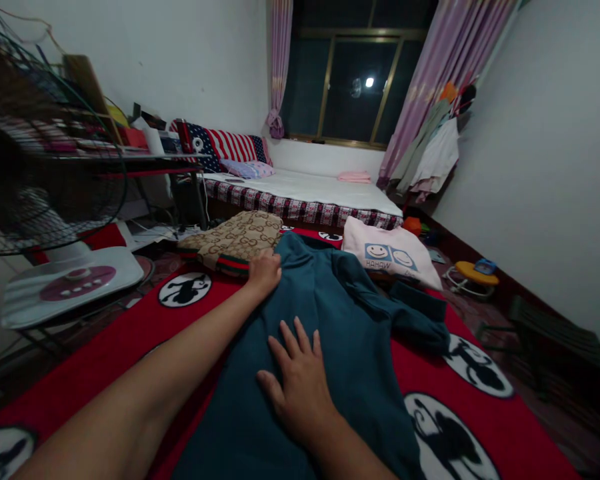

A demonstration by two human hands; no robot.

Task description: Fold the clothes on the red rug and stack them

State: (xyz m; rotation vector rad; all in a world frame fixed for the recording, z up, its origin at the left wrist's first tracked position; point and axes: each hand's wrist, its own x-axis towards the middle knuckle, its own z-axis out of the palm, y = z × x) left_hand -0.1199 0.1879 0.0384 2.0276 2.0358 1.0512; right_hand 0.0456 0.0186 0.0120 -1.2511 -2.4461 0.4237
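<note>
At the far left, an electric fan [67, 250] is cut off by the picture's edge, its wire cage partly veiling a cluttered desk [153, 160] whose smaller items are hard to make out. A red blanket [173, 337] with black figures in white circles spreads across the foreground and runs out of view below. On its far side lies a folded brown monogrammed garment [240, 233] with a green-and-red stripe. Just beside this, the left hand [265, 272] rests on the edge of a teal garment [350, 327], fingers curled; their tips are hidden, so whether they pinch the cloth cannot be told. The teal garment lies stretched out mid-blanket, its lower end cut off. The right hand [300, 380] lies palm down on it, fingers spread. One sleeve bends out rightward; the other cannot be made out. Beyond the teal collar is a folded pale pink top [390, 250] with two smiling faces, its smaller lettering blurred. Farther right are a yellow-seated stool [475, 272] and a dark folding stool [555, 333], half lost in shadow.
</note>
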